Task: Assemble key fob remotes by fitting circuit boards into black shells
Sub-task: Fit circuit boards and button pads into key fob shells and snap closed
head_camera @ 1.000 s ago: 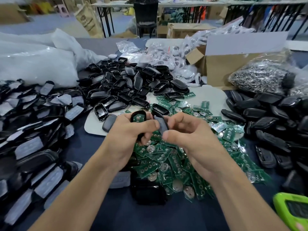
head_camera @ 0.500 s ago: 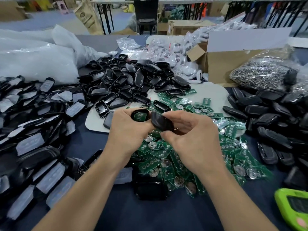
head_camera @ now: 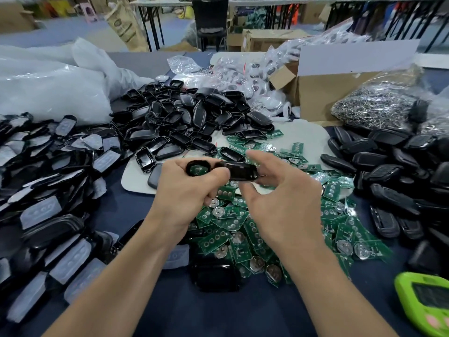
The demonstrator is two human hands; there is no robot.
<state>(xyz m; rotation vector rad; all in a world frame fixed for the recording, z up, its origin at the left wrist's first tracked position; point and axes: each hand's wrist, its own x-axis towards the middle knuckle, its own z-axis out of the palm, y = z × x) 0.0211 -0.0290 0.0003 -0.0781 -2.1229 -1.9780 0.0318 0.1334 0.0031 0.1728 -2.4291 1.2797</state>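
Note:
My left hand (head_camera: 184, 193) grips a black shell half (head_camera: 198, 167) with a green circuit board seated in it. Right beside it, my right hand (head_camera: 281, 200) pinches a second black shell half (head_camera: 243, 171) between thumb and fingers, lying level and touching the first half's right end. Both are held above a heap of loose green circuit boards (head_camera: 233, 224) with coin cells. Empty black shells (head_camera: 194, 122) are piled behind the hands.
Shells with clear rubber pads (head_camera: 48, 181) fill the left side, and closed black fobs (head_camera: 393, 171) the right. A cardboard box (head_camera: 323, 96), a bag of metal parts (head_camera: 379, 108) and white plastic bags (head_camera: 48, 88) stand at the back. A green device (head_camera: 425, 307) lies front right.
My right hand has turned the second shell half from upright to level and brought it against the half in my left hand. Its fingers have spread a little.

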